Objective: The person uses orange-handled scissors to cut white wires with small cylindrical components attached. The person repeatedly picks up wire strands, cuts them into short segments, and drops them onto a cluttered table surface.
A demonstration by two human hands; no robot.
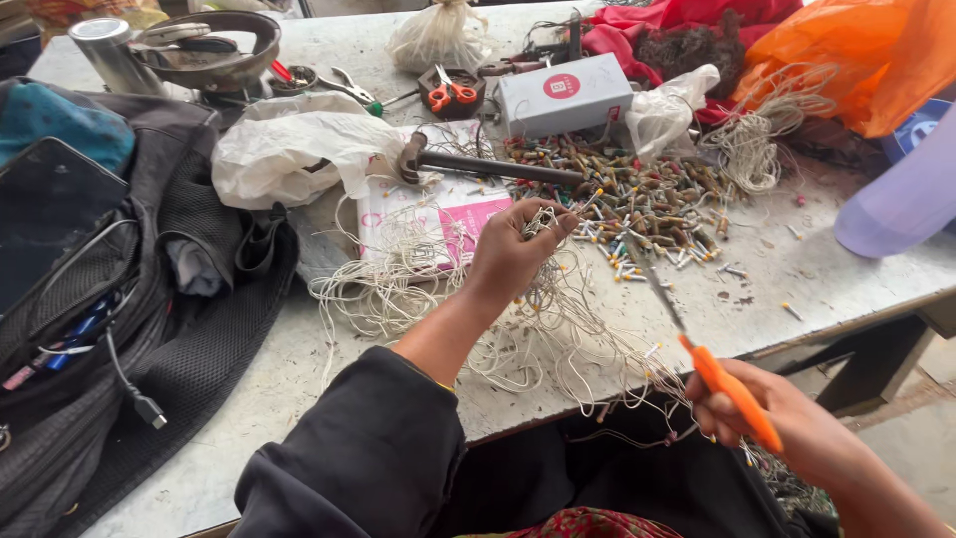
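My left arm reaches out from the near edge over the table [249, 418], black sleeve pushed up to the elbow, forearm angled far and to the right. My left hand [510, 254] is closed in a fist on a bunch of white strings [558, 329], knuckles up, with the thumb pinching the top of the bunch against the fingers. The strings hang from that fist in a loose tangle and trail toward me and to the right, down over the near table edge toward my lap. My right hand [787, 418] sits low at the near right, off the table, curled around the orange handle of a knife [697, 344]. Its long axis runs diagonally: handle near and right in my palm, thin blade pointing far and left, up toward my left fist, the tip ending in the strings just right of them. Just beyond my left hand lies a heap of small capped tubes [647, 194], with a hammer [488, 164] lying crosswise to the far left of it, head to the left. A white box [563, 95] stands behind the heap, and orange scissors [451, 92] lie left of the box. A dark backpack [119, 329] fills the left of the table, near a crumpled white bag [289, 149].
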